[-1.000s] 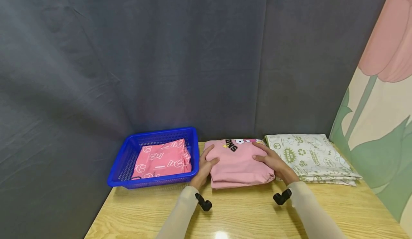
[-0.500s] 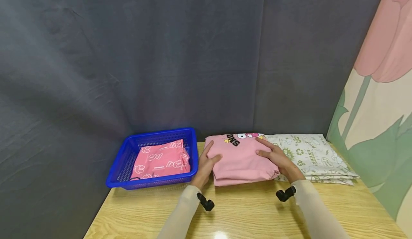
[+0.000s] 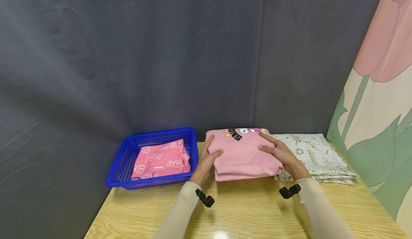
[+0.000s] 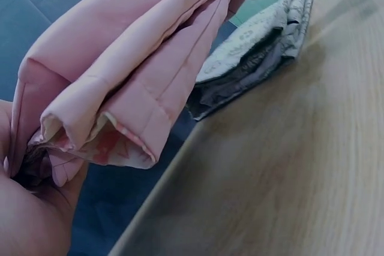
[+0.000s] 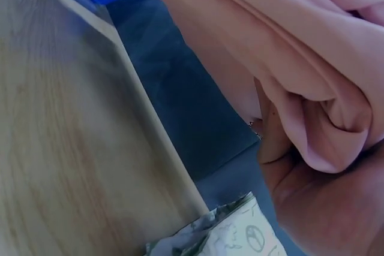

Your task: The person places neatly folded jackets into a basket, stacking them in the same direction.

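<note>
A folded pink cloth [image 3: 243, 157] with a cartoon print and black letters along its far edge is held up off the table between both hands. My left hand [image 3: 205, 162] grips its left side, thumb on top and some fingers beneath. On the right side my right hand [image 3: 283, 156] grips it likewise, the thumb lying over the top. In the left wrist view the layered folds of the pink cloth [image 4: 132, 70] hang above the table. The right wrist view shows fingers curled under the rolled end of the cloth [image 5: 300, 82].
On the left stands a blue plastic basket [image 3: 112, 176] with a folded pink printed cloth [image 3: 164, 160] inside. A folded white-and-green printed cloth [image 3: 317, 157] lies at the right, partly behind the right hand. The wooden table [image 3: 238, 210] meets a dark curtain [image 3: 193, 71] at the back.
Both hands have lifted the pink cloth off the table, raising it and shifting it slightly right. It now overlaps more of the white-and-green cloth in the head view. The basket stays put.
</note>
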Available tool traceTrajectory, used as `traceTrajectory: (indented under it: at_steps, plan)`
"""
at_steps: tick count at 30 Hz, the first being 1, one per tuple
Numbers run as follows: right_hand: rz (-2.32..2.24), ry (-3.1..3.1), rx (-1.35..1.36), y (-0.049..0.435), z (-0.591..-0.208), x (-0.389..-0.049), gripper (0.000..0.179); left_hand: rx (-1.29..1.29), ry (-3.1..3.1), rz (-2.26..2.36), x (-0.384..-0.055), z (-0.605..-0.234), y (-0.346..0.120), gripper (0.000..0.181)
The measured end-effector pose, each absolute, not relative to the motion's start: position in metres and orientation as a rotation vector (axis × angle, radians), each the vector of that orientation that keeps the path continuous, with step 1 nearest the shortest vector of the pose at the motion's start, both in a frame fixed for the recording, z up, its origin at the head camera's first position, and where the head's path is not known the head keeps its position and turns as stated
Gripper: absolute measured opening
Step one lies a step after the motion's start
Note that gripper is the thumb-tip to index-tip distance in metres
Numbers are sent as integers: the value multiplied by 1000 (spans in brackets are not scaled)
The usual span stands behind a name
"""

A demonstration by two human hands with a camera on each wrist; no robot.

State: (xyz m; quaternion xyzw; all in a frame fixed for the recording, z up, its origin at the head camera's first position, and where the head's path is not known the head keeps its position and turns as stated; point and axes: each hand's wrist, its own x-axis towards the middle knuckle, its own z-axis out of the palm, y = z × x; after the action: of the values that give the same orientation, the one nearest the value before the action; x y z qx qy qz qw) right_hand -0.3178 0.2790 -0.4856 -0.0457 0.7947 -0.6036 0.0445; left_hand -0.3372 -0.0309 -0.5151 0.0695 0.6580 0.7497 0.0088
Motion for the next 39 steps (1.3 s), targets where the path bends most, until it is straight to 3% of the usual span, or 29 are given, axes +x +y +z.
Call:
traceTrajectory:
  at_steps: [39]
  plan:
    - [-1949, 2370, -232, 232, -450, -324, 75, 259, 2059, 2349, -345, -473, -84, 81]
